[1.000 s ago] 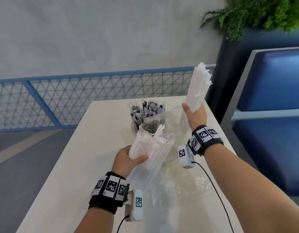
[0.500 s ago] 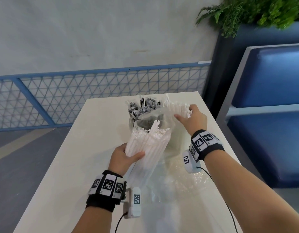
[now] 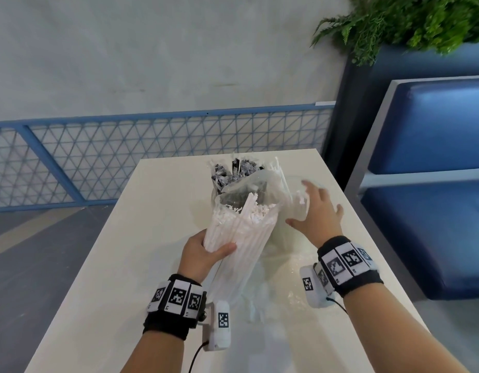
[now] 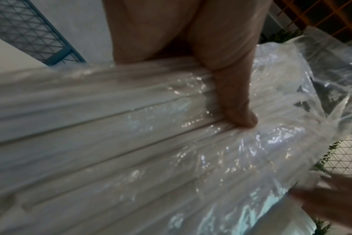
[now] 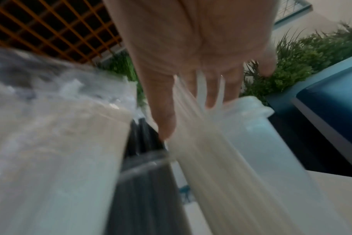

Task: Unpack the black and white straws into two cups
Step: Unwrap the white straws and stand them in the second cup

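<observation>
Left of the clear cup, the left hand clamps the bag of white straws. Behind it, black straws already fill their cup. Right hand, fingers spread, has dropped some white straws in; many remain bagged.

Place: looks like a café or canteen seating corner, though not certain
Seating: blue padded bench in a grey frame, just right of a plain white table
Boundary: blue metal mesh railing behind the table, before a bare grey plaster wall
Greenery: fern-like plants in a dark blue planter
Overhead: orange grid ceiling in the right wrist view
Stock: bulk white straws in a clear bag, black straws in a cup
</observation>
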Action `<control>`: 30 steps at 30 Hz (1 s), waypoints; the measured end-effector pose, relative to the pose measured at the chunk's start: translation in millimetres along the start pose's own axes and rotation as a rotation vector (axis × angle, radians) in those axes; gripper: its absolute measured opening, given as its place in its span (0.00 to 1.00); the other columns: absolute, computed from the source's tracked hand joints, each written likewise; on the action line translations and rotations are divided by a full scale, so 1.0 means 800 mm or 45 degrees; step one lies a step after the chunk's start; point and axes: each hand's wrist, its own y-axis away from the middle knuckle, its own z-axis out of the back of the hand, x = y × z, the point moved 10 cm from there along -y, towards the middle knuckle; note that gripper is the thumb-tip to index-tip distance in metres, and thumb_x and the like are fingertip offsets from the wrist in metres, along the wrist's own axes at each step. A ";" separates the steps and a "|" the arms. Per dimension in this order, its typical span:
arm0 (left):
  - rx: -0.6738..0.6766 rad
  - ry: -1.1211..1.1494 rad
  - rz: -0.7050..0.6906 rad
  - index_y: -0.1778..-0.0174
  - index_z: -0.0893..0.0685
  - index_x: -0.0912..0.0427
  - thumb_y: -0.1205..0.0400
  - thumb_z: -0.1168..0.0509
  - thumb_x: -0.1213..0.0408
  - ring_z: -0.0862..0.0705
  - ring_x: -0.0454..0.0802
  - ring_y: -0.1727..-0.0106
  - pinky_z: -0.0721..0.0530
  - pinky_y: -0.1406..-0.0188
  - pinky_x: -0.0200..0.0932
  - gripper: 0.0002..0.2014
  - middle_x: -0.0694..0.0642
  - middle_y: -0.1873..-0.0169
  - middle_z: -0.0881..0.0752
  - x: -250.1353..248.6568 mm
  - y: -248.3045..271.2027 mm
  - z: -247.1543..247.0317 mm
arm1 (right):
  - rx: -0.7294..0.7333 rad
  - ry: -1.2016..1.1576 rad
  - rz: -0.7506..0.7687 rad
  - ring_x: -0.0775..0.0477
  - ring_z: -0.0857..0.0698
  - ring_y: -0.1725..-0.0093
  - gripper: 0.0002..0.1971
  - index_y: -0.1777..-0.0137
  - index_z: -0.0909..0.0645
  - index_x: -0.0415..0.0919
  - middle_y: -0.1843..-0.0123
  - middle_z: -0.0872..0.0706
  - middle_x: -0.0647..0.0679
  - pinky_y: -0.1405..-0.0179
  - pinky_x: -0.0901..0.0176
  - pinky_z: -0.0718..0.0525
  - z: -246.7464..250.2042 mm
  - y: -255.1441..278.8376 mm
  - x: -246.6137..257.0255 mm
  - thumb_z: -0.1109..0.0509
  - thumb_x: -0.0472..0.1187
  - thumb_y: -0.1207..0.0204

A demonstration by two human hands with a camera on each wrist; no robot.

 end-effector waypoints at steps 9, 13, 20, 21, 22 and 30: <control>0.080 0.015 -0.001 0.62 0.16 0.50 0.37 0.20 0.65 0.13 0.40 0.63 0.17 0.63 0.34 0.13 0.45 0.67 0.11 0.008 0.003 -0.004 | 0.295 -0.138 0.608 0.53 0.20 0.52 0.21 0.37 0.21 0.44 0.46 0.15 0.48 0.51 0.67 0.24 -0.020 0.060 0.145 0.25 0.44 0.30; 0.203 0.027 -0.008 0.53 0.17 0.50 0.42 0.17 0.63 0.13 0.38 0.57 0.19 0.59 0.29 0.23 0.45 0.60 0.12 0.008 0.007 -0.009 | 0.411 -0.093 0.783 0.47 0.20 0.45 0.26 0.37 0.21 0.47 0.42 0.14 0.48 0.43 0.56 0.22 -0.040 0.070 0.179 0.20 0.43 0.37; 0.360 -0.007 -0.024 0.62 0.22 0.52 0.40 0.22 0.81 0.17 0.23 0.65 0.23 0.66 0.19 0.23 0.45 0.65 0.17 -0.007 0.013 -0.023 | 0.471 0.183 0.976 0.41 0.27 0.34 0.26 0.34 0.21 0.44 0.36 0.17 0.45 0.33 0.52 0.31 -0.070 0.086 0.216 0.23 0.47 0.33; 0.352 -0.004 -0.033 0.62 0.22 0.52 0.41 0.21 0.80 0.17 0.24 0.65 0.23 0.66 0.20 0.23 0.45 0.65 0.17 -0.006 0.010 -0.021 | 0.482 0.206 0.988 0.41 0.28 0.33 0.25 0.33 0.21 0.43 0.35 0.18 0.45 0.32 0.53 0.32 -0.074 0.086 0.218 0.24 0.46 0.31; 0.336 0.001 -0.040 0.61 0.21 0.52 0.41 0.20 0.79 0.16 0.26 0.64 0.22 0.65 0.22 0.23 0.46 0.64 0.16 -0.004 0.007 -0.018 | 0.483 0.236 0.987 0.40 0.29 0.33 0.24 0.33 0.22 0.43 0.34 0.19 0.44 0.32 0.54 0.32 -0.076 0.086 0.219 0.26 0.45 0.29; 0.238 -0.023 -0.016 0.57 0.19 0.50 0.44 0.17 0.66 0.15 0.38 0.52 0.20 0.55 0.29 0.24 0.45 0.60 0.13 0.016 -0.003 -0.015 | 0.420 0.153 0.919 0.36 0.23 0.43 0.16 0.38 0.18 0.42 0.39 0.17 0.40 0.47 0.59 0.36 -0.072 0.081 0.216 0.30 0.39 0.25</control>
